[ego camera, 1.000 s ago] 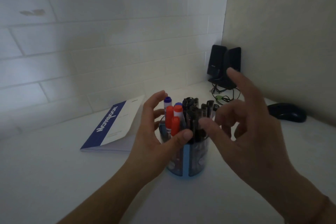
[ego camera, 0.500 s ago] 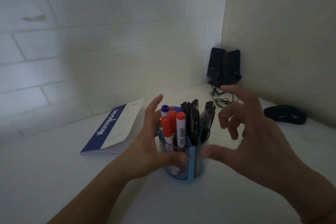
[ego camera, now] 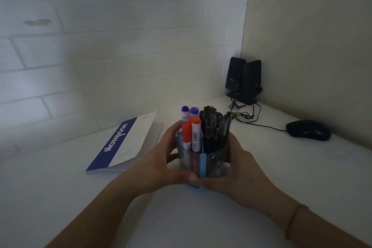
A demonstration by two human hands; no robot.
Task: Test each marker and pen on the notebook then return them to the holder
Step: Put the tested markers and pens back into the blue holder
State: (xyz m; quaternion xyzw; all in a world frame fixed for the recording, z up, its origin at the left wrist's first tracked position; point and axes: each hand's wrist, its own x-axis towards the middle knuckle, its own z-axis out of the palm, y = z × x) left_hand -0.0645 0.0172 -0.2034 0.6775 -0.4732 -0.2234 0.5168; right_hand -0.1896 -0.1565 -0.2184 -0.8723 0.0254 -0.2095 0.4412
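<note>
Flanking the held holder (ego camera: 209, 165): notebook (ego camera: 128, 143) left, mouse (ego camera: 309, 133) right.

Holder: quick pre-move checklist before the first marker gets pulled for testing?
1. Holder steadied: ok, left hand and right hand both grip its sides.
2. Holder upright on the desk: cannot tell, the hands hide its base.
3. Markers reachable: ok, orange-capped markers and purple-capped markers stand above the rim, black pens beside them.
4. Free hand for pulling: not ok, both hands are on the holder.
5. Notebook ready to write on: not ok, it lies closed to the left of the holder.
6. Caps: ok, all visible markers are capped.
</note>
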